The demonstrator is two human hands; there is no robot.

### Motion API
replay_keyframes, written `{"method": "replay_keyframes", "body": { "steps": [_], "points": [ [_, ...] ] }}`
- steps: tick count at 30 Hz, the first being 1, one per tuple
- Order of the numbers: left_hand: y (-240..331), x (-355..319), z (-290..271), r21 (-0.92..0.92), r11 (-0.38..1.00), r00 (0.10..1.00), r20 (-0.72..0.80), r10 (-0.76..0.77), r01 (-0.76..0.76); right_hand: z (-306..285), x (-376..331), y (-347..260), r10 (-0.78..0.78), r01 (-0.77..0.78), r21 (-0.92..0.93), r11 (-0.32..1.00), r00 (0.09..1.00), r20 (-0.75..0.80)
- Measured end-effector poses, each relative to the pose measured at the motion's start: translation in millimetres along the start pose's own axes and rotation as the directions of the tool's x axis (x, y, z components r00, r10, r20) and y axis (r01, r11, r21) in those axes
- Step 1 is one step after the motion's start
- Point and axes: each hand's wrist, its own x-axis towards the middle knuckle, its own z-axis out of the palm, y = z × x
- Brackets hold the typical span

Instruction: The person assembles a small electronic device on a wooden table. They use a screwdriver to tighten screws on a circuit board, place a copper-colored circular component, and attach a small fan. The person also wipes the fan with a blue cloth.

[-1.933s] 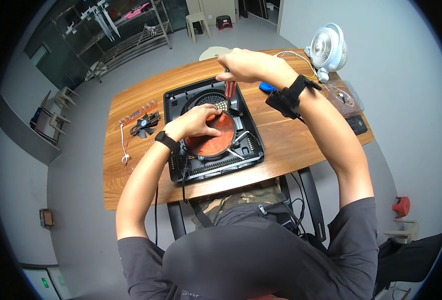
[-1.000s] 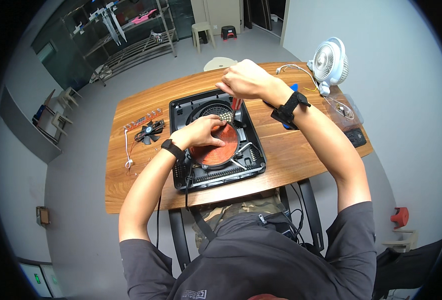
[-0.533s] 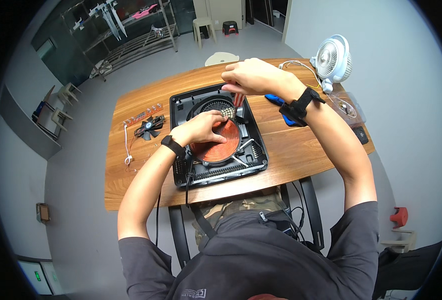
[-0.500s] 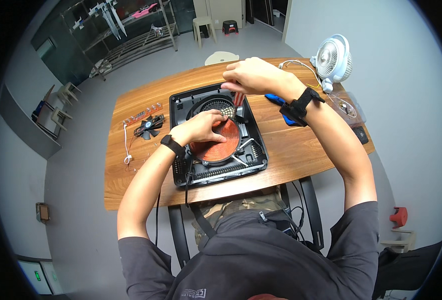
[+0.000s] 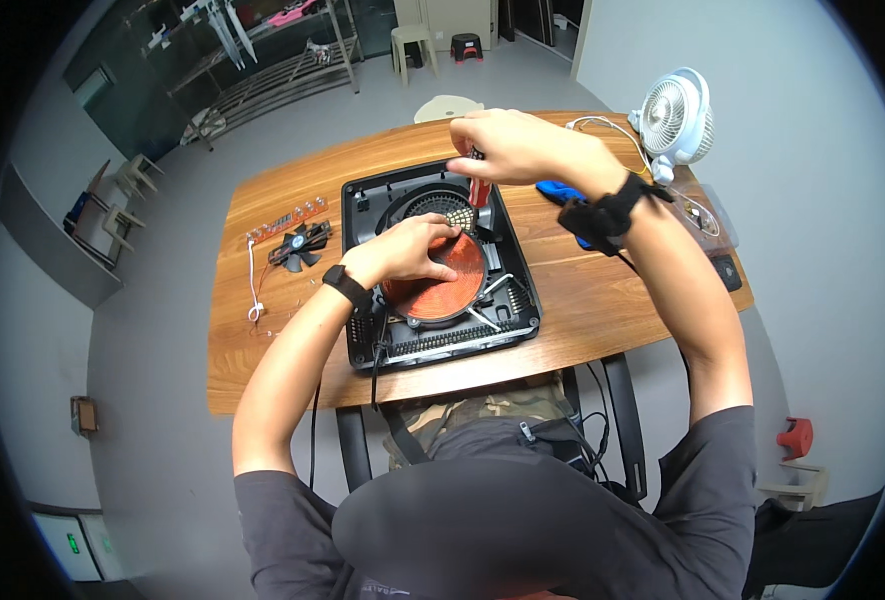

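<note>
Copper coil [image 5: 435, 290] under left hand [image 5: 413, 248], red screwdriver [image 5: 479, 188] in right hand [image 5: 503, 145].

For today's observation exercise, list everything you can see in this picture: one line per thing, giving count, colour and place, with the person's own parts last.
Wooden table: one, brown, centre of the room.
Opened cooker base: one, black, middle of the table.
Coil disc: one, copper-red, inside the cooker base.
Screwdriver: one, red handle, upright over the base's far edge.
Small fan part: one, black, left on the table.
Circuit strip: one, reddish, beside the fan part.
Blue tool: one, right of the base.
Desk fan: one, white, far right corner.
Stool: one, beige, on the floor beyond.
Left hand: resting on the coil disc, black wristband.
Right hand: gripping the screwdriver, black wristband.
</note>
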Motion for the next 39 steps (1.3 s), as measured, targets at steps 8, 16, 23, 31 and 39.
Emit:
{"method": "replay_keyframes", "body": {
  "steps": [8, 16, 23, 31, 39],
  "points": [
    [4, -1, 1, 0.026, 0.999, 1.000, -0.001, -0.030, 0.030, 13, -8, 13, -0.069, 0.063, -0.059, 0.996, 0.991, -0.116],
    [-1, -1, 3, -0.013, 1.000, 1.000, -0.008, -0.021, 0.021, 16, 7, -6, 0.143, -0.180, -0.357, 0.917, 0.981, -0.130],
    [10, 0, -5, -0.009, 0.999, 0.999, 0.030, -0.039, 0.039, 15, -6, 15, -0.410, 0.358, -0.251, 0.899, 0.890, -0.199],
    [0, 0, 2, 0.017, 0.999, 1.000, 0.005, -0.029, 0.029, 21, 15, -2, 0.072, -0.160, -0.405, 0.900, 0.972, -0.223],
    [0, 1, 2, 0.006, 1.000, 1.000, -0.007, -0.013, 0.013, 11, 3, 5, -0.317, 0.273, -0.282, 0.920, 0.940, -0.123]
  ]
}}
